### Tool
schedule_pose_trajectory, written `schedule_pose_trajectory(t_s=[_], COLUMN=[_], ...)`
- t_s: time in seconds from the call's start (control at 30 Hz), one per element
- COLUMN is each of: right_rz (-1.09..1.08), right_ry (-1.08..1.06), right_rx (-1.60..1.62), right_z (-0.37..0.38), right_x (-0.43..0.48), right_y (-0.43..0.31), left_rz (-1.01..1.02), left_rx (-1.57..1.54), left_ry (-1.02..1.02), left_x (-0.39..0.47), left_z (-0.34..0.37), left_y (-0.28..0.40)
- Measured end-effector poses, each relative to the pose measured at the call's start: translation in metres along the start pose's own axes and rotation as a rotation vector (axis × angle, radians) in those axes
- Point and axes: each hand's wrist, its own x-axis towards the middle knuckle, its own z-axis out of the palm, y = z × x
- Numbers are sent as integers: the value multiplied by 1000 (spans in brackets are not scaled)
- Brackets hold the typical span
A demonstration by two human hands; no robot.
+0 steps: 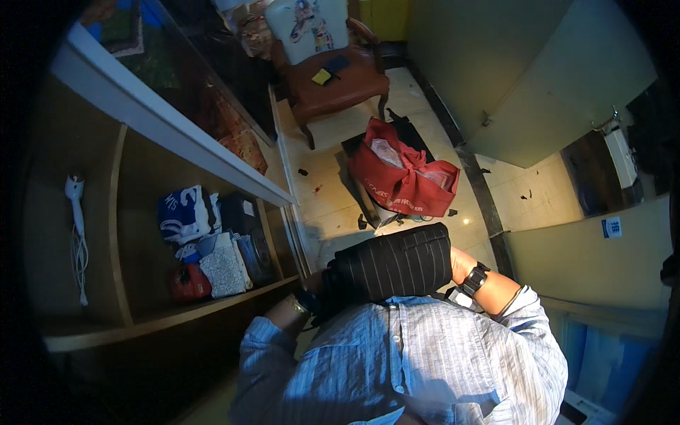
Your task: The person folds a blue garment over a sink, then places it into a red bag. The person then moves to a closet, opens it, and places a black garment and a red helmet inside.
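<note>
A folded black pinstriped garment point(393, 263) lies across both my hands, close to my chest. At its right end my right hand point(460, 264) grips it, most of the fingers hidden by the cloth. My left hand point(314, 284) is at the garment's left end, in shadow, its fingers hidden under or behind the fabric. Beyond the garment, a tied red fabric bag point(404, 175) rests on a dark, low object on the floor. To the left, folded clothes point(223, 260) are stacked in an open wooden shelf compartment point(143, 239).
A white hair dryer point(75, 196) with its cord hangs in the left compartment. A brown leather armchair point(340, 87) with a patterned cushion point(311, 32) stands ahead. A pale door point(552, 79) is at the right. Small dark scraps lie on the tiled floor point(329, 207).
</note>
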Motion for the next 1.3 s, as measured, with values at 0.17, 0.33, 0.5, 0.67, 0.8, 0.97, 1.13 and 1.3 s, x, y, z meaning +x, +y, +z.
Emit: schedule_pose_trajectory(t_s=[0.17,0.33,0.5,0.67,0.8,0.97,1.13,1.3], right_rz=[54,-72,-387,-266,-508,-90,-339,-470], right_ry=[44,268,582,698,341,449,534,311], right_rx=[11,-482,-206,-802,-1097,-325,-1222,-1095], right_z=[9,-23,-102,-159,-157,-148,-134,-93], right_x=[-15,-9,84,176,199,194,186,170], right_y=[-21,-91,-143,-180,-193,-207,-221,-249], left_rz=[38,52,70,127,172,211,214,209], left_rx=[-122,-195,-259,-285,-310,-334,-350,-342], left_ry=[88,179,286,436,547,634,669,657], left_x=[5,-1,12,25,38,55,60,63], left_z=[-19,-28,-29,-23,-12,-1,0,-8], left_y=[-28,-41,-47,-46,-42,-40,-37,-31])
